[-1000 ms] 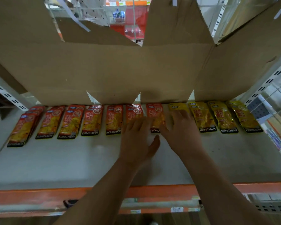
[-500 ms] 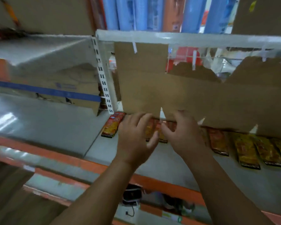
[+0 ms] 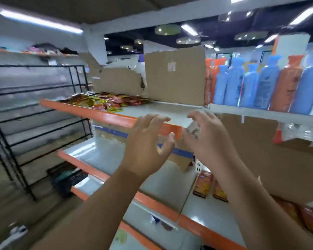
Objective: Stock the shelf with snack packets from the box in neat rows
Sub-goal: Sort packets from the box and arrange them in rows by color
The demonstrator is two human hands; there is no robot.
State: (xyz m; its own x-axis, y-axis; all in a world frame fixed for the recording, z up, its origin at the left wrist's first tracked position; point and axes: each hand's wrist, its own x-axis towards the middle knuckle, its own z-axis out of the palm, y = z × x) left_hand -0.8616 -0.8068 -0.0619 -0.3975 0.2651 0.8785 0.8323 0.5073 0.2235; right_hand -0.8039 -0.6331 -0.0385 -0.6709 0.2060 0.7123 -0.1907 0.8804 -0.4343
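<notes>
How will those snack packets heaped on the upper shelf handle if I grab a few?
The snack packets look like flat, glossy pouches, so probably light, floppy and slippery against each other. They lie overlapping at odd angles close to the orange shelf edge, so a push may well spill some over it.

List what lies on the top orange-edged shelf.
A loose pile of snack packets lies on the left part of the shelf. Cardboard sheets stand upright along its back. Anything behind the cardboard, and any packets buried under the pile, cannot be seen.
</notes>
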